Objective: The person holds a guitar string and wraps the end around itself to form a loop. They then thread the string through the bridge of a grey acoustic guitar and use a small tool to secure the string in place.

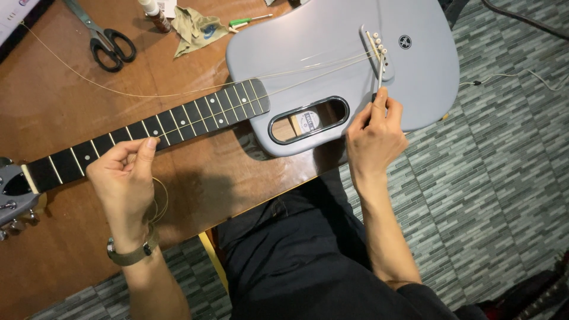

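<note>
A grey guitar (332, 35) lies on a brown wooden table (53, 101), its black fretboard (154, 127) pointing left toward the headstock (12, 198). My left hand (121, 178) hovers over the fretboard's near edge, fingers pinched on a thin guitar string (160, 201) that coils below the palm. My right hand (374, 133) is at the body's near edge below the bridge (379, 53), pinching a thin upright tool or string end (379, 80). Loose strings (308, 65) run from the bridge over the oval soundhole (308, 120).
Black-handled scissors (104, 38), a crumpled olive cloth (195, 26), a small bottle (155, 15) and a green-handled tool (249, 22) lie at the table's far side. Grey tiled floor (498, 178) lies to the right. My dark-trousered legs (296, 255) are below the table edge.
</note>
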